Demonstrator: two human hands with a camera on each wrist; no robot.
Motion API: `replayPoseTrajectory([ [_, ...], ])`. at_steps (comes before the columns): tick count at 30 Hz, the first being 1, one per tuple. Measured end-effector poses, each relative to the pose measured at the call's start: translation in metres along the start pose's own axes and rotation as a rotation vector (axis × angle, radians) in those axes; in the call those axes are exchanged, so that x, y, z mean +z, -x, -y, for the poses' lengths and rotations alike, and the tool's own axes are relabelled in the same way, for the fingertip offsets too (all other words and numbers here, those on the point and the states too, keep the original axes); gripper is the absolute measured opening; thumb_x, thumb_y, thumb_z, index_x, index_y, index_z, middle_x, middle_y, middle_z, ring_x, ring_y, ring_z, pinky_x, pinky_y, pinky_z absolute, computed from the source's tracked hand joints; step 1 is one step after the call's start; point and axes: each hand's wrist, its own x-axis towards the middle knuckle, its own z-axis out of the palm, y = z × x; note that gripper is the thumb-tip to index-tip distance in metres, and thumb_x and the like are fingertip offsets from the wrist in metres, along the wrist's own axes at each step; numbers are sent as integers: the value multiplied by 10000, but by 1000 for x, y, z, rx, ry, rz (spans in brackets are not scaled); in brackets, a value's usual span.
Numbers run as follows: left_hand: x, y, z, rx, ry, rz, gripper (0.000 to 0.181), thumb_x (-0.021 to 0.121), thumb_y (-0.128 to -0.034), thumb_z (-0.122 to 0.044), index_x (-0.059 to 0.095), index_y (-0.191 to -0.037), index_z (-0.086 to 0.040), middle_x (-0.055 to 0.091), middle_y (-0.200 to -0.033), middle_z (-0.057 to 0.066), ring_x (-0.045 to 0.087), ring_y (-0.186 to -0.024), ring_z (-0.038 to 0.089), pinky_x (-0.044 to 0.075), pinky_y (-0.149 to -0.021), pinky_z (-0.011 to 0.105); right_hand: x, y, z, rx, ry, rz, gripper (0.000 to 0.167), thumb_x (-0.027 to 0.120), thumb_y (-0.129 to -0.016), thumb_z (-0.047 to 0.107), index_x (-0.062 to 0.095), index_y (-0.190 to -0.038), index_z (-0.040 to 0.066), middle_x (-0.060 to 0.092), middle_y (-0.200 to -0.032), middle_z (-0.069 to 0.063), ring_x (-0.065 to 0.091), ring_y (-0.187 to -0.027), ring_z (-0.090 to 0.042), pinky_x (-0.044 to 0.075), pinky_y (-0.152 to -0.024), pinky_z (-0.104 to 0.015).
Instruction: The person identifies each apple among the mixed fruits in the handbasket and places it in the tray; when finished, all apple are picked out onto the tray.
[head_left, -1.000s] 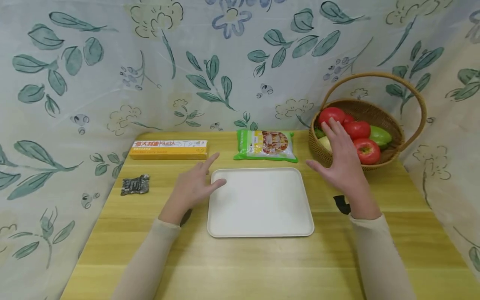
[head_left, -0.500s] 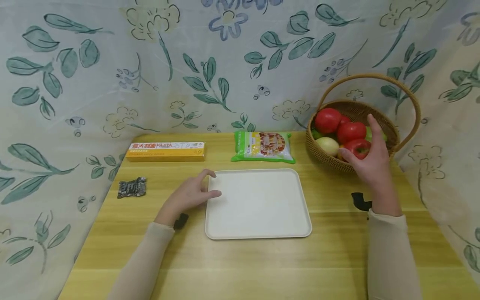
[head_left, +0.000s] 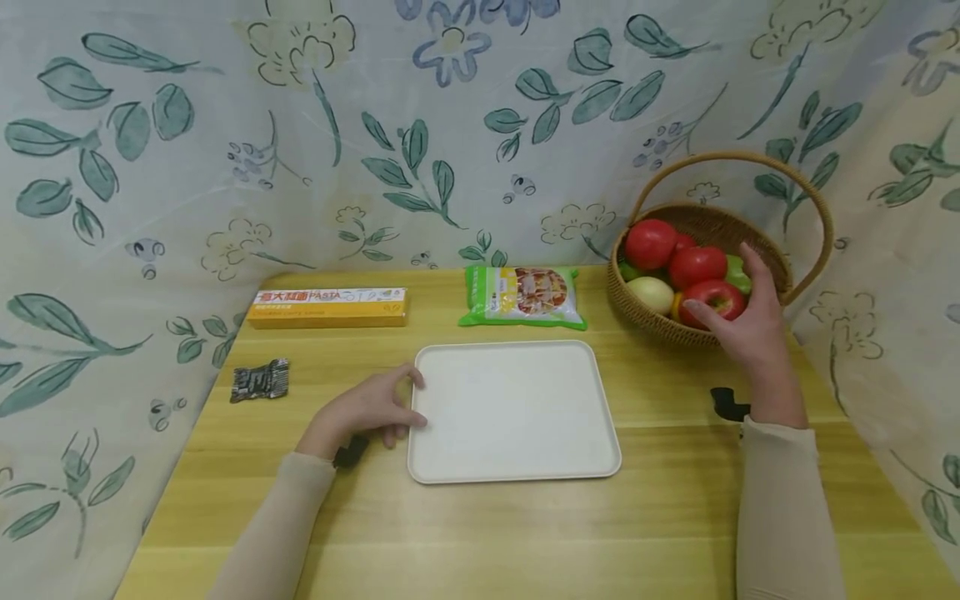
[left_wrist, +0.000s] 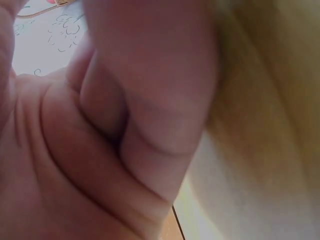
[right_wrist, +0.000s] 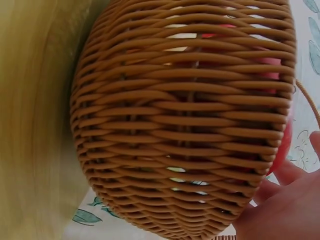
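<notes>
The right hand (head_left: 756, 329) is at the front right of a wicker basket (head_left: 660, 327), its thumb and fingers around the right side of a red apple (head_left: 712, 302) that lies in the basket. In the right wrist view the basket (right_wrist: 185, 115) hides much of the fruit, and the hand (right_wrist: 285, 212) shows at its rim. The left hand (head_left: 369, 407) is at the left edge of a white tray (head_left: 513, 412), thumb and forefinger bent at the rim. The left wrist view shows its curled fingers (left_wrist: 165, 90) up close.
A yellow pasta box (head_left: 328, 308) lies at the back left, with a small dark packet (head_left: 259, 381) in front of it. Behind the tray is a green-edged food bag (head_left: 522, 297). The basket also holds tomatoes (head_left: 650, 244), a pale round item (head_left: 651, 294) and a green pepper (head_left: 738, 273).
The right hand has moved right and down from above the basket to the apple. The left hand has come down to the tray's left edge, its fingers more bent.
</notes>
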Motion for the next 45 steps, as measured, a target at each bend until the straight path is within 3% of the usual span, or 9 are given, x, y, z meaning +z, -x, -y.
replayPoseTrajectory([
  [6,-2,-1,0,-13,9,13,611,889,-876,-315,494,-1327,-194,724,-682,93,644,-477,194,498,-475,268,0,-2,-6,-3,58,11,984,793,-935,424,166,-1693,385,248,-1737,-211,285,-1562,-486,338,-1149,-758],
  [14,-2,0,-1,-24,22,22,626,892,-873,-300,487,-1334,-179,720,-686,93,648,-481,198,498,-473,264,2,-4,-12,-50,135,2,944,819,-919,414,275,-1667,225,393,-1639,-216,453,-1390,-451,418,-1054,-602],
  [21,-3,0,-1,-38,31,37,620,889,-878,-293,477,-1328,-184,729,-697,95,671,-495,201,492,-465,251,3,-4,-12,-39,175,41,945,817,-915,453,306,-1644,137,368,-1636,-259,443,-1371,-500,396,-1064,-717],
  [31,-2,-1,1,-31,39,39,617,888,-879,-287,475,-1325,-179,731,-699,99,678,-497,202,499,-467,255,3,-5,-17,-62,282,48,910,811,-906,513,375,-1592,103,397,-1576,-284,460,-1314,-505,421,-1010,-714],
  [38,-1,-1,0,-28,35,36,628,893,-873,-300,476,-1326,-182,733,-704,100,678,-497,204,497,-463,251,4,-4,-15,-69,309,54,820,794,-933,465,423,-1531,44,418,-1519,-306,464,-1289,-523,432,-991,-725],
  [45,-1,-1,2,-3,60,93,611,873,-894,-285,464,-1332,-167,742,-736,116,712,-523,225,490,-449,255,3,-3,-14,-64,313,52,796,796,-937,441,440,-1512,22,436,-1503,-309,465,-1289,-517,427,-1005,-720],
])
